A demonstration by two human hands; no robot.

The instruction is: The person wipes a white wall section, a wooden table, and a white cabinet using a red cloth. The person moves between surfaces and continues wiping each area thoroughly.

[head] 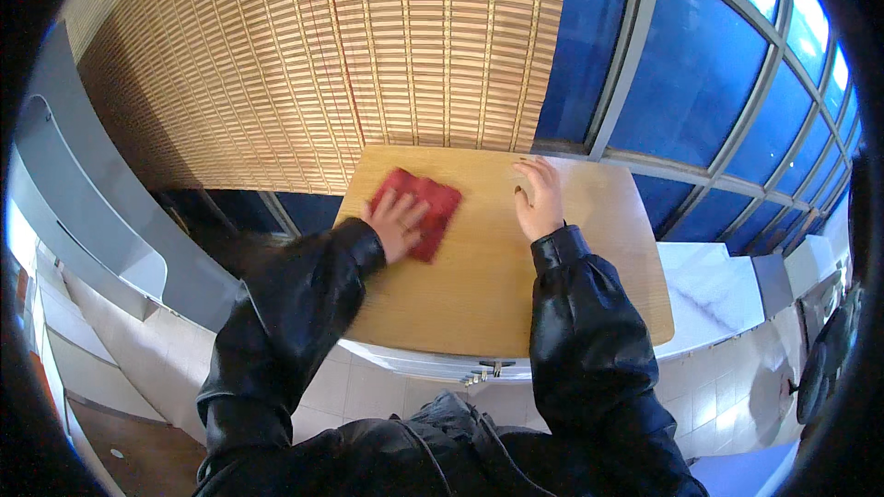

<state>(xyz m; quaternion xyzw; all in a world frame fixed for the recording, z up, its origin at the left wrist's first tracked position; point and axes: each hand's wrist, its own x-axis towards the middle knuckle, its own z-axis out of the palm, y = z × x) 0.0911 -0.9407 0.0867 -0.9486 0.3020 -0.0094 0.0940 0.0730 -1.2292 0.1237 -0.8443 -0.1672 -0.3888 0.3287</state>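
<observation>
A folded red cloth (440, 210) lies on the left part of a light wood-grain tabletop (456, 304). Spread flat over its left side, my left hand (397, 224) holds it down against the wood, and both look blurred. My right hand (540, 200) is at the far right-centre of the tabletop, with thumb and fingers apart and nothing in it. Whether that palm touches the surface cannot be made out. Black sleeves cover both my arms.
A slatted bamboo blind (442, 48) hangs behind the tabletop's far edge. Framed window panes (690, 69) rise at the right. A white marbled surface (711, 286) adjoins the right side. Grey curved furniture (103, 186) stands at the left. Pale floor tiles (380, 386) show below.
</observation>
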